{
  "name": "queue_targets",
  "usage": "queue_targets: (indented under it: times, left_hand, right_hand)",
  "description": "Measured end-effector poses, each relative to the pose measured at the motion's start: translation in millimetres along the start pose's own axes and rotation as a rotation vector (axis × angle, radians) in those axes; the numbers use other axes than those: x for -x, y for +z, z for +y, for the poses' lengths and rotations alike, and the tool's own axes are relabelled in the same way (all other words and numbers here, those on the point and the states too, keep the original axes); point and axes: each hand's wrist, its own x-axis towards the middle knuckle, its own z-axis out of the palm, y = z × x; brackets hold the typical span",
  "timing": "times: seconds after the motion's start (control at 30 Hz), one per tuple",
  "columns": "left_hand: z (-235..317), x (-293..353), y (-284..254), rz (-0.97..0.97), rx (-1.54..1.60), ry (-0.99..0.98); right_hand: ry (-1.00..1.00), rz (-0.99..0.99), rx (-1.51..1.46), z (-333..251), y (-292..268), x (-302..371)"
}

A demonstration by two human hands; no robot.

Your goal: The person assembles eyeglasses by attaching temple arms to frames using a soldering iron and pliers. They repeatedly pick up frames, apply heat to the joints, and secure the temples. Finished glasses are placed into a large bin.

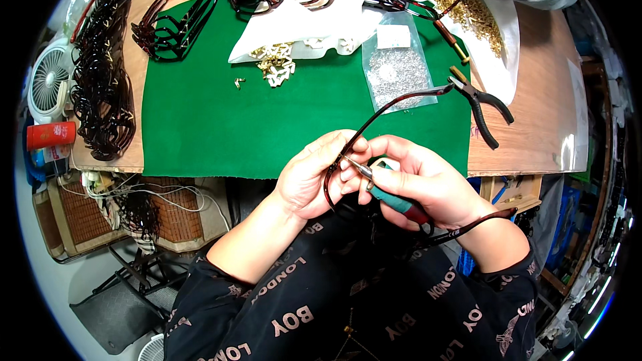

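A dark brown eyeglass frame (382,108) is gripped near its hinge by my left hand (309,175), fingers closed around it. One temple arm reaches up and right over the mat; the other shows below my right wrist. My right hand (431,184) is wrapped round a teal and dark red screwdriver (394,200). The tool's thin metal tip points left and meets the frame near the hinge, between my fingertips. My fingers hide part of the frame's front, and any screw there is too small to make out.
A green mat (221,127) covers the table's middle. On it lie gold hinge pieces (277,70) and a clear bag (399,70) of tiny metal parts. Black-handled pliers (483,107) rest at right. More frames (103,87) are piled left, near a white fan (52,80).
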Motion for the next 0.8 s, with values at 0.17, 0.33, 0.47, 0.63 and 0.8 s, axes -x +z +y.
queue_targets:
  times: [0.17,0.33,0.47,0.63,0.8]
  left_hand:
    - [20,24,9,0.041,-0.127,0.074]
    - [89,56,-3,0.266,-0.150,0.445]
    - [101,61,-4,0.483,-0.446,0.515]
    - [79,56,22,0.752,-2.019,1.019]
    - [32,30,52,0.409,-2.490,0.537]
  right_hand:
    - [-0.037,0.049,0.371,-3,-21,13]
    - [-0.502,0.642,1.298,10,-47,19]
    - [-0.469,0.700,1.337,8,-46,13]
    - [-0.401,0.668,1.281,5,-38,13]
    - [-0.529,0.650,1.269,13,-40,12]
